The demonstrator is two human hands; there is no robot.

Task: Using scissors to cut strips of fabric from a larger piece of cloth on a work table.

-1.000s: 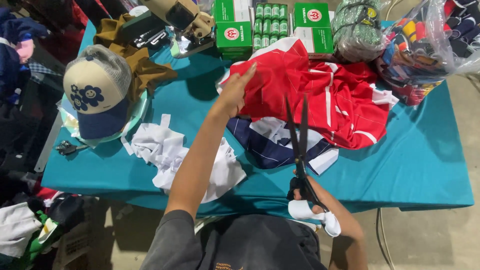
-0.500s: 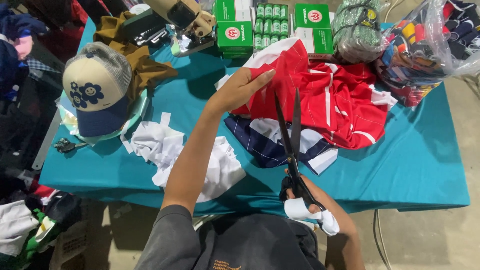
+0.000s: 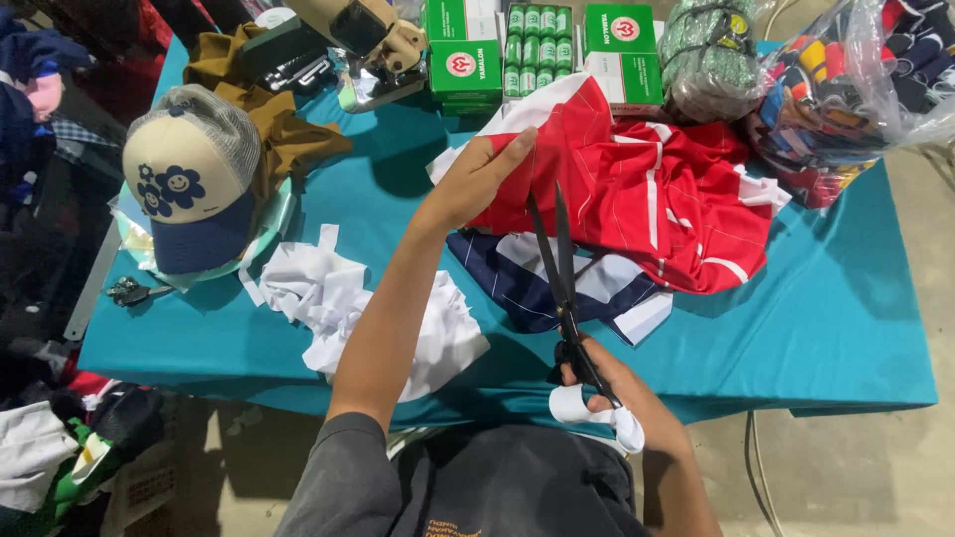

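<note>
We look down on a bench (image 3: 826, 328) draped in teal cloth. The left hand (image 3: 477, 179) reaches forward over it, fingers closed on the near edge of a red cloth with white stripes (image 3: 637, 189), pinching that edge and lifting it slightly off the heap. The rest of the red cloth lies bunched to the right of the hand, spreading toward the far right of the bench.

The right hand (image 3: 607, 383) sits close to the body at the near bench edge, gripping the handles of long black scissors (image 3: 557, 268). A strip of white wrapping (image 3: 597, 413) shows at the handles; we cannot tell whether it is on the handle or on a finger. The blades point away from us, parted a little, their tips just beside the left hand and right at the lifted red edge. Contact between blade and cloth looks likely, though the angle leaves it unsure.

Under the red cloth lies a navy and white striped piece (image 3: 557, 283), beneath the scissor blades. White scraps (image 3: 338, 298) are strewn to the left of the left forearm. Farther left a cap with a navy brim and flower patches (image 3: 189, 179) rests on the bench. Along the far edge stand green and white boxes (image 3: 468, 60), with a clear bag of coloured items (image 3: 846, 80) at the far right.
</note>
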